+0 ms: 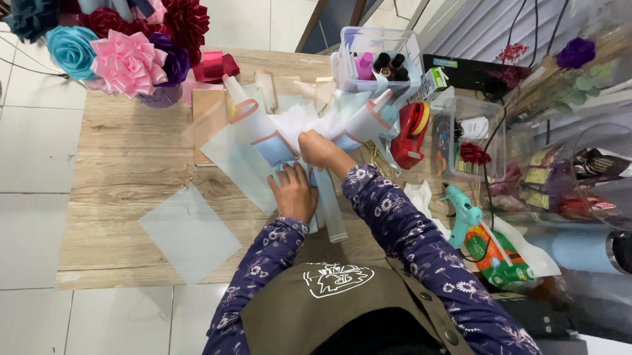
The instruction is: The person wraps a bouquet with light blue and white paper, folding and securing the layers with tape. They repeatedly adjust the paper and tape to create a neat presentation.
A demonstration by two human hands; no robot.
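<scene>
A bouquet wrap [283, 131] of pale blue and white paper sheets with orange-edged corners lies on the wooden table [126, 165]. My left hand [292, 192] presses flat on the lower part of the wrap, near its gathered stem [330, 213]. My right hand [319, 149] is closed on the bunched paper at the middle of the wrap. Both sleeves are dark blue with a flower print.
A loose pale blue sheet [190, 234] lies at the table's near left. Ribbon flowers [126, 61] stand at the back left. A clear box of supplies [378, 58], a red tape dispenser [409, 134], a teal glue gun [463, 215] and cables crowd the right side.
</scene>
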